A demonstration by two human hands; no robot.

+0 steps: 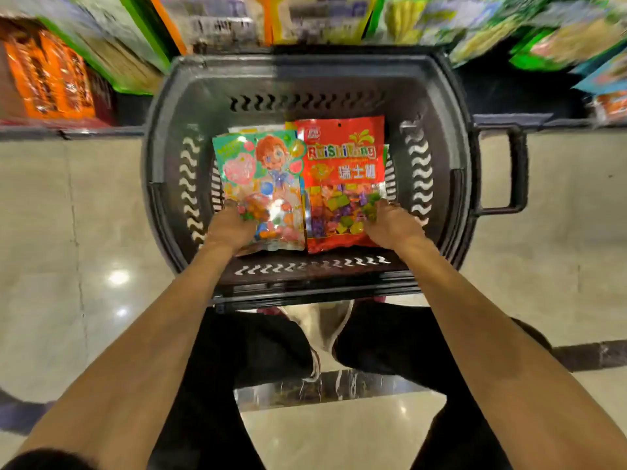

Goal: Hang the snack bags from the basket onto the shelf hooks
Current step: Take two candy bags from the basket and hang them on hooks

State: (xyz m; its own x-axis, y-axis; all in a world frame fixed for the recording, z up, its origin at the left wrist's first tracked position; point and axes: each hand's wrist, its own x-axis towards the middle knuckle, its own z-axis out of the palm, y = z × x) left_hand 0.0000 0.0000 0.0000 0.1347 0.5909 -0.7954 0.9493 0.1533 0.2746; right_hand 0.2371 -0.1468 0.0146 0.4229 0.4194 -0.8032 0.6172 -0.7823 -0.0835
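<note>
Left hand (230,225) grips green bag (261,178); right hand (390,222) grips red bag (342,178).
I see both bags pointing away from me, near ends held.

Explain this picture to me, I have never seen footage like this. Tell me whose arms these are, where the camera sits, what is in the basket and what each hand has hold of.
There is no machine here. A person wears a wide-angle camera on the head, so you look down along their two bare arms. That is the only view.

In front of them is a dark plastic basket standing on a shiny tiled floor. Two snack bags lie side by side in it: a green cartoon bag and a red candy bag.

The left hand grips the near left edge of the green cartoon bag. The right hand grips the near right corner of the red candy bag.

Beyond the basket are store shelves of packaged goods, too blurred to read.
</note>
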